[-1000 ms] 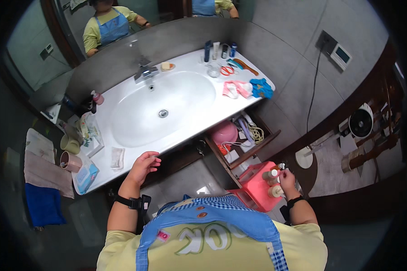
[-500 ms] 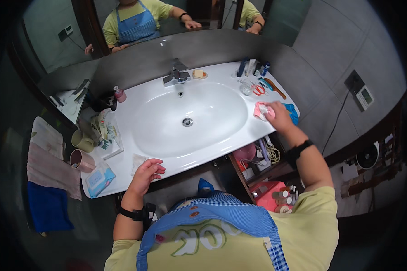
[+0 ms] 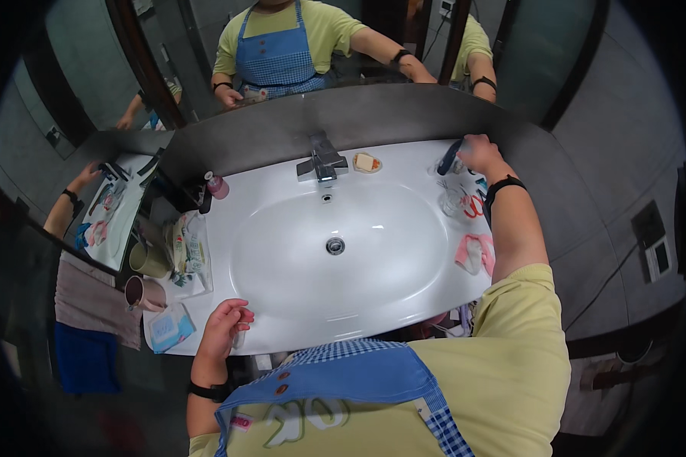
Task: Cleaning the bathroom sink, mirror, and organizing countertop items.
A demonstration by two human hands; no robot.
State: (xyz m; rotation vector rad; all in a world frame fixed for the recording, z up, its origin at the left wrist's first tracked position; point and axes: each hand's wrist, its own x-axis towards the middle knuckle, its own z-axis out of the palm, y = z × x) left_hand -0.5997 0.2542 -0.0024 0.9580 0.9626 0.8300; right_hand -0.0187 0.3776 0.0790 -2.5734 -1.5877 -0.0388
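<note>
At the back right corner of the white sink counter (image 3: 282, 186), my right hand (image 3: 482, 154) reaches in among small bottles. Its fingers are curled, and what they close on is mostly hidden behind the hand. Just left of them a dark slim bottle (image 3: 449, 157) leans. Below my right forearm lies a crumpled pink and white cloth (image 3: 474, 254), apart from the hand. Near the front left edge, my left hand (image 3: 225, 324) hovers with loosely bent fingers and nothing visible in it. A thin whitish piece (image 3: 239, 338) shows beside those fingers.
Right of the basin (image 3: 282, 259) stand a clear glass jar (image 3: 454, 201) and red-handled scissors (image 3: 474, 206). Behind the basin are a faucet (image 3: 324, 160) and a soap dish (image 3: 367, 163). A pink bottle (image 3: 216, 185), two mugs (image 3: 145, 293) and a wipes pack (image 3: 171, 327) line the left side.
My right hand has let go of the pink and white cloth and moved back to the bottles. My body leans closer to the counter, and the left hand stays near the front left edge.
</note>
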